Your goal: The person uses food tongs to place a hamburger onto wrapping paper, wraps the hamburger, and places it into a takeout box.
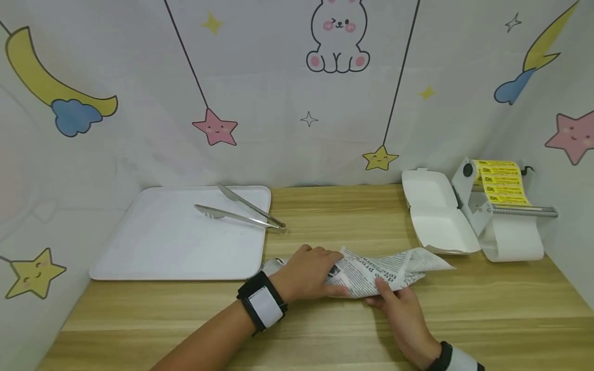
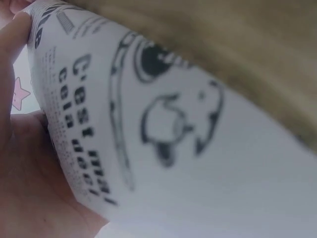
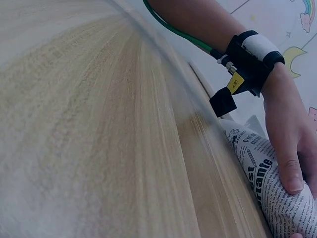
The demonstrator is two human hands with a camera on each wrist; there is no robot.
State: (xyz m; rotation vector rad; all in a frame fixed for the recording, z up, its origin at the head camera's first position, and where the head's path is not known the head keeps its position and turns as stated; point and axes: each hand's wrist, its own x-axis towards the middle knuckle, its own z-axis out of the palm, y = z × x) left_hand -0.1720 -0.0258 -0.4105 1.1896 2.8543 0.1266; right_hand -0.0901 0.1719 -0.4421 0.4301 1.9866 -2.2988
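Observation:
A sheet of newspaper-print wrapping paper point(image 1: 366, 273), folded into a long bundle, lies across the front middle of the wooden table. My left hand point(image 1: 308, 275) grips it from above near its left part, thumb on the near side. Its right part narrows to a pointed end, and there my right hand point(image 1: 406, 322) pinches the near edge between thumb and fingers. Black print and a drawing show close up on the paper point(image 2: 89, 124) in the left wrist view. Whether anything lies inside the paper is hidden.
Metal tongs point(image 1: 241, 214) lie spread on a white tray point(image 1: 153, 247) at the left, their joined end past its edge. At the back right are an opened white takeaway box point(image 1: 438, 221) and a dispenser point(image 1: 473, 201) with a roll of yellow labels point(image 1: 503, 180).

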